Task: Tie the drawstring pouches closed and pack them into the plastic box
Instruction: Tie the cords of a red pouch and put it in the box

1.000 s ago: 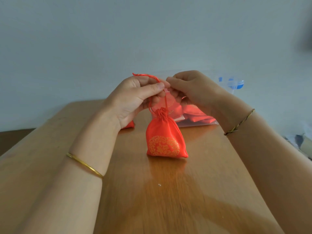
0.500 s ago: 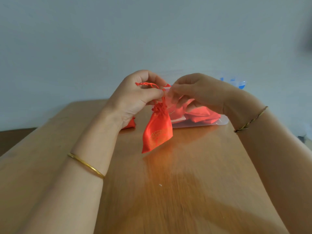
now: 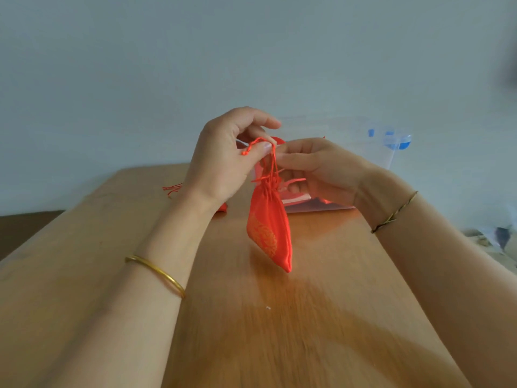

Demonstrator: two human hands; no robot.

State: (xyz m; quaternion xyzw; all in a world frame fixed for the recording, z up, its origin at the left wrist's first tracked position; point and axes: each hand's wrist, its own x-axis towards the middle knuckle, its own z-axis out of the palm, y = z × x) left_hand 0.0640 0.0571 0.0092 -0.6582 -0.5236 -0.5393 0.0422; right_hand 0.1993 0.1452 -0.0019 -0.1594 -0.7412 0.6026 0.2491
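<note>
Holding up a small red satin drawstring pouch with a gold printed motif by its thin red cord, letting it hang tilted above the glossy wooden tabletop, its lower corner clear of the wood. Pinching the cord's looped, knotted end between thumb and forefinger of the left hand, wrist raised, remaining fingers curling loosely above, a thin gold bangle sitting on the forearm. Gripping the cord just beside it with the right hand, forefinger extended leftward to meet the left thumb, lower fingers folding under beside the gathered neck, a braided thread bracelet circling the wrist. Lying behind the hands, a clear plastic box showing red fabric inside; whether more pouches, hard telling.
</note>
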